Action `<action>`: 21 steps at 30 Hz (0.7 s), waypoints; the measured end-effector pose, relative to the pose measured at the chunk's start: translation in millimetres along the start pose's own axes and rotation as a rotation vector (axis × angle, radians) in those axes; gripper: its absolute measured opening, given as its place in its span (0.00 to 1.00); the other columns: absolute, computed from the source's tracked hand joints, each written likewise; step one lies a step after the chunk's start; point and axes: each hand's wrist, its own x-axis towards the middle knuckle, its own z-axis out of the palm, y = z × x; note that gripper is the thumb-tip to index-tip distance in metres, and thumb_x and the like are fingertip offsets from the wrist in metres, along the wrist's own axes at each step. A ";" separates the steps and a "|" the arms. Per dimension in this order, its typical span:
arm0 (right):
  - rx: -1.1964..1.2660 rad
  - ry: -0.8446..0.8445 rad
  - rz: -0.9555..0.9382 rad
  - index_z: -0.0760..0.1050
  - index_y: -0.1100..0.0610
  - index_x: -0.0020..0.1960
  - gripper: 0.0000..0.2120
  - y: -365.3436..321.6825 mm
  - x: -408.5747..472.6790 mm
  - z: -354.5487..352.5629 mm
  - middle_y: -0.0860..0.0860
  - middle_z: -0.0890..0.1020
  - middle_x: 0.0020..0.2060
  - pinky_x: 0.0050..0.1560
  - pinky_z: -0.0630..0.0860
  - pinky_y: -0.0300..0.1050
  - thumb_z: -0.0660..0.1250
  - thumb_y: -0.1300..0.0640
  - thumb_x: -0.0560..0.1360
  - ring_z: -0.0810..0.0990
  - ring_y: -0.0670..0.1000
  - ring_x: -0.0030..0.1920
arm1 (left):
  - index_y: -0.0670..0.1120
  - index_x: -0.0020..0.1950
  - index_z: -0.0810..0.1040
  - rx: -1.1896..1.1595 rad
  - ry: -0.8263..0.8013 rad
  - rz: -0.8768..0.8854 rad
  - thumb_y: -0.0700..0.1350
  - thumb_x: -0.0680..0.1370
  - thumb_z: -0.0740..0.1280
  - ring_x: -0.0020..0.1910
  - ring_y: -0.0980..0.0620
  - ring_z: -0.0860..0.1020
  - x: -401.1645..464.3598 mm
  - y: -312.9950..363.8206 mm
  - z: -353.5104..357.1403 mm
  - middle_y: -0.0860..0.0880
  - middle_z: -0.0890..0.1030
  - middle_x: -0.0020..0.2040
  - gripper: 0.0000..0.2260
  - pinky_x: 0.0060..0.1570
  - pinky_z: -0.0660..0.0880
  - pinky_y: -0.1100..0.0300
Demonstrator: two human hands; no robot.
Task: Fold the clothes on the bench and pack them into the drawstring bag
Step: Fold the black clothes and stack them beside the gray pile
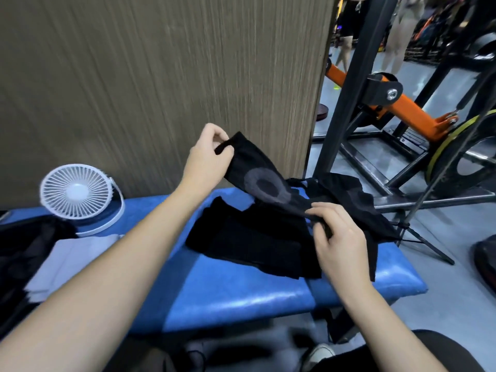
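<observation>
Black garment with a grey ring patch [264, 181]: held stretched in the air at frame centre, above the blue padded tabletop [236, 294]; its kind could not be made out, and its lower edge merged with the other dark cloth. Left hand [208, 157]: raised at upper centre, grip closed in a pinch on the garment's upper corner, thumb and fingertips curled over the hem. Right hand [339, 237]: lower, right of centre, grip closed in a pinch on the garment's opposite end, fingers blurred. Folded black clothes [249, 242]: a flat stack on the tabletop at centre, directly under the held piece; the number of items could not be counted. Further black cloth with thin straps [346, 194]: draped over the tabletop's right end, part hanging past the edge. Dark bag-like mass [18, 251]: left edge of frame, cut off and blurred; whether it was the drawstring bag could not be told. Folded pale cloth [64, 261]: lower left, partly cut by the forearm. White desk fan [77, 194]: left of centre, on the tabletop against the brown wall panel [161, 76]. Gym frame with orange bar [402, 108]: upper right, cropped.
</observation>
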 end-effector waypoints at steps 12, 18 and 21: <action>0.083 -0.476 -0.064 0.79 0.52 0.42 0.19 -11.9 -23.0 15.9 0.43 0.76 0.65 0.56 0.64 0.23 0.66 0.76 0.66 0.77 0.40 0.54 | 0.61 0.44 0.82 0.029 -0.147 -0.285 0.37 0.77 0.67 0.39 0.50 0.77 -135.5 -93.3 -86.9 0.50 0.84 0.47 0.16 0.46 0.74 0.56; -0.102 -0.856 -0.141 0.80 0.52 0.43 0.16 -9.2 -32.9 30.3 0.43 0.75 0.61 0.48 0.69 0.29 0.66 0.72 0.66 0.79 0.45 0.49 | 0.51 0.61 0.77 0.462 -0.231 -0.253 0.41 0.80 0.65 0.62 0.51 0.74 -186.7 -112.6 -96.5 0.52 0.76 0.59 0.11 0.60 0.65 0.62; -0.134 -0.936 -0.164 0.78 0.50 0.47 0.19 -13.5 -34.8 28.9 0.41 0.71 0.57 0.46 0.66 0.27 0.63 0.71 0.65 0.73 0.39 0.49 | 0.52 0.63 0.76 0.491 -0.268 -0.270 0.44 0.80 0.65 0.62 0.51 0.74 -191.5 -115.0 -99.5 0.52 0.74 0.57 0.12 0.59 0.64 0.63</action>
